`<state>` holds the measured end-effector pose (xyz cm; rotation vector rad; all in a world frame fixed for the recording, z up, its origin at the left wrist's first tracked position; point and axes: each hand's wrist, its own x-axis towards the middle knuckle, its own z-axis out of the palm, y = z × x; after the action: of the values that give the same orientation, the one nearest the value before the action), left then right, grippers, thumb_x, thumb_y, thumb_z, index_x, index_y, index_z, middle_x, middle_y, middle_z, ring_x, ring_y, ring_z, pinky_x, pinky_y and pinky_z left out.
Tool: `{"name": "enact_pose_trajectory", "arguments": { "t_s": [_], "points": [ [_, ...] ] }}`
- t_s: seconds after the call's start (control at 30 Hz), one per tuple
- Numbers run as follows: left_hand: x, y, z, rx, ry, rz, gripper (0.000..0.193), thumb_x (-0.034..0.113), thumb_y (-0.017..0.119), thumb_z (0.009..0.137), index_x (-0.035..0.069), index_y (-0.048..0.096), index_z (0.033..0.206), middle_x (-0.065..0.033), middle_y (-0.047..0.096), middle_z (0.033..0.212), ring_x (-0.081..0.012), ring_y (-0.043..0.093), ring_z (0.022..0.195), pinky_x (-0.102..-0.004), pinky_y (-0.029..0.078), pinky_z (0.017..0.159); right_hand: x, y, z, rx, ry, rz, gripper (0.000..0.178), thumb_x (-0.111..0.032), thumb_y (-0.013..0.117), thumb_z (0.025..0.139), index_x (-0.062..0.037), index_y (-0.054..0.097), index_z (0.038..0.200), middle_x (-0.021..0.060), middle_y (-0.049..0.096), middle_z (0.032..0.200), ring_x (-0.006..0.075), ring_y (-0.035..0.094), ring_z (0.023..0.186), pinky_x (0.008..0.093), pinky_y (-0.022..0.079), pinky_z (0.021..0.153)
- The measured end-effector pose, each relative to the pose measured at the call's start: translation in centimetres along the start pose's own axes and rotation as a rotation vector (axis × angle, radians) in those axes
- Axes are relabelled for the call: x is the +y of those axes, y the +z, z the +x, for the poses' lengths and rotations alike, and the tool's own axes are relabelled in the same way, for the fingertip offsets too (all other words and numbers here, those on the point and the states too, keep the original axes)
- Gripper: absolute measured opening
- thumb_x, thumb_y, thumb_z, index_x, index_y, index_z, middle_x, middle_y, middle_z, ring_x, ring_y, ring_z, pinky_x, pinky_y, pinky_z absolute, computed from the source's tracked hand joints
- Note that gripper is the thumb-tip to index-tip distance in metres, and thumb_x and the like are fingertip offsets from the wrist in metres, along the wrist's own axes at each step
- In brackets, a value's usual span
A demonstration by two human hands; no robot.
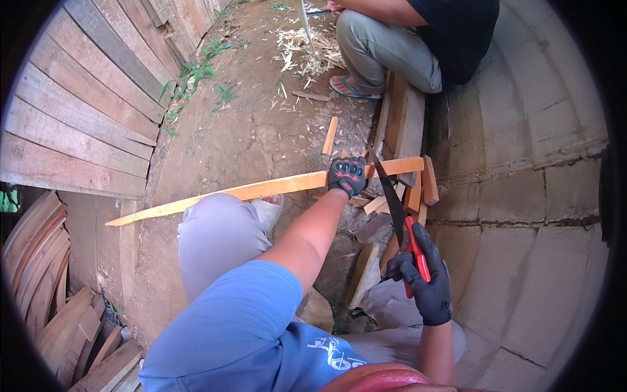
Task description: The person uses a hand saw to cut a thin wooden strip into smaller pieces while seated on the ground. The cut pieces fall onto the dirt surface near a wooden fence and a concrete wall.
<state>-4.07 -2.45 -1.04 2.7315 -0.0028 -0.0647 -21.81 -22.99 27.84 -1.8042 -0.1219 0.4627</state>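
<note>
A long, light-coloured wooden board (pixel 274 187) runs across in front of me, from the far left ground side to the wooden beam on the right. My left hand (pixel 347 175), in a black glove with red trim, is closed over the board near its right end. Gloved in black too, my right hand (pixel 424 281) grips the red handle (pixel 418 251) of a hand saw. The dark saw blade (pixel 390 196) points up and away, its upper part crossing the board just right of my left hand. Whether the teeth touch the wood I cannot tell.
Short wood offcuts (pixel 429 179) lie around the board's right end. A thick beam (pixel 406 127) runs away from me beside a block wall (pixel 516 196). Another person (pixel 398 46) crouches there near wood shavings (pixel 307 52). Plank fencing (pixel 85 104) and stacked lumber (pixel 39 255) stand left.
</note>
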Motion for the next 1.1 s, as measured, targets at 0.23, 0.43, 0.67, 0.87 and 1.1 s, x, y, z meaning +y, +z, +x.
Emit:
{"name": "enact_pose_trajectory", "arguments": {
  "t_s": [0.23,0.43,0.67,0.87,1.1],
  "points": [
    [0.3,-0.6,-0.2,-0.011,0.013,-0.043,0.039,0.038,0.075,0.087,0.011,0.074,0.113,-0.0123,0.079,0.103,-0.0294,0.077,0.098,-0.0445,0.056,0.089,0.1,1.2,-0.7,0.293,0.160,-0.011,0.056,-0.015,0.064,0.105,-0.0021,0.052,0.158,0.0086,0.073,0.096,0.0120,0.065,0.076,0.0305,0.055,0.071],
    [0.3,-1.0,-0.3,-0.002,0.014,-0.059,0.037,0.037,0.073,0.089,0.010,0.073,0.114,-0.0134,0.079,0.104,-0.0304,0.077,0.098,-0.0449,0.056,0.088,0.9,1.5,0.2,0.377,0.158,-0.240,0.047,-0.020,0.066,0.105,-0.0040,0.064,0.149,0.0092,0.075,0.108,0.0130,0.066,0.085,0.0326,0.056,0.081],
    [0.5,-0.9,-0.4,0.006,0.027,-0.037,0.037,0.040,0.072,0.089,0.011,0.074,0.112,-0.0131,0.078,0.103,-0.0300,0.076,0.096,-0.0447,0.056,0.087,1.4,-0.7,0.7,0.420,0.106,-0.292,0.044,-0.023,0.067,0.103,-0.0051,0.069,0.142,0.0152,0.078,0.119,0.0187,0.073,0.095,0.0368,0.057,0.089],
    [0.7,-0.9,-0.3,-0.002,0.006,0.002,0.037,0.045,0.071,0.091,0.013,0.076,0.108,-0.0112,0.079,0.102,-0.0292,0.076,0.096,-0.0443,0.057,0.088,-2.1,-0.8,1.8,0.414,0.249,-0.291,0.041,-0.023,0.069,0.101,-0.0062,0.072,0.139,0.0161,0.079,0.119,0.0242,0.077,0.098,0.0395,0.058,0.090],
    [0.5,-1.5,-0.6,0.034,-0.014,0.023,0.036,0.046,0.077,0.085,0.015,0.076,0.104,-0.0125,0.079,0.096,-0.0307,0.077,0.093,-0.0451,0.057,0.086,1.3,1.8,3.0,0.446,0.021,-0.476,0.040,-0.023,0.067,0.102,-0.0102,0.072,0.140,0.0180,0.078,0.123,0.0318,0.077,0.109,0.0415,0.057,0.096]
  ]
}}
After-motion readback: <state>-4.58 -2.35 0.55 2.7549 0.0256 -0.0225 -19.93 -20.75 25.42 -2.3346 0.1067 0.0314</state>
